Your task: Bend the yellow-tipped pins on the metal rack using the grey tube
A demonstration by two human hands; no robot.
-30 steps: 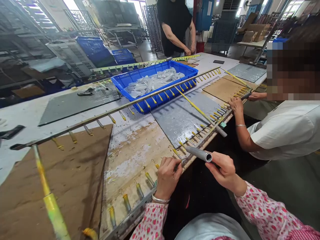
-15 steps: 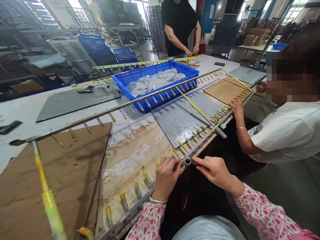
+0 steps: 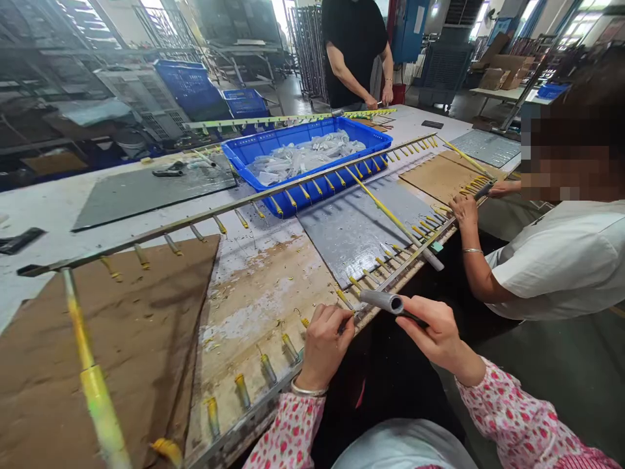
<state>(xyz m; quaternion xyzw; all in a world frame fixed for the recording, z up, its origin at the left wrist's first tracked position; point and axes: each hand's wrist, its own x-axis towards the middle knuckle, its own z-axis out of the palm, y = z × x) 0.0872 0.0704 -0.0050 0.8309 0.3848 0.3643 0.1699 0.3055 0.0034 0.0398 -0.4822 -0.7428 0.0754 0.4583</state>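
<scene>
My right hand (image 3: pixel 432 329) is closed around the dark handle of a tool with a grey hollow tube head (image 3: pixel 382 301). The tube's open end faces me, just above the front rail of a long metal frame (image 3: pixel 407 260). My left hand (image 3: pixel 326 342) rests at that same rail, left of the tube head, thumb and fingers pinched together. What they pinch is mostly hidden. Yellow-tipped pegs (image 3: pixel 267 368) stick out along the rail on both sides of my hands, some with thin wire at the tip.
A blue crate (image 3: pixel 234 163) of clear plastic pieces stands behind the frame's far rail. Brown board (image 3: pixel 112 339) and grey sheet (image 3: pixel 351 228) lie under the frame. To the right, a co-worker's hand (image 3: pixel 463 210) is on the rail. Another person (image 3: pixel 355 52) stands across the table.
My right hand has shifted slightly right, and the tube head has lifted and turned, so its side now shows. My left hand stays nearly in place.
</scene>
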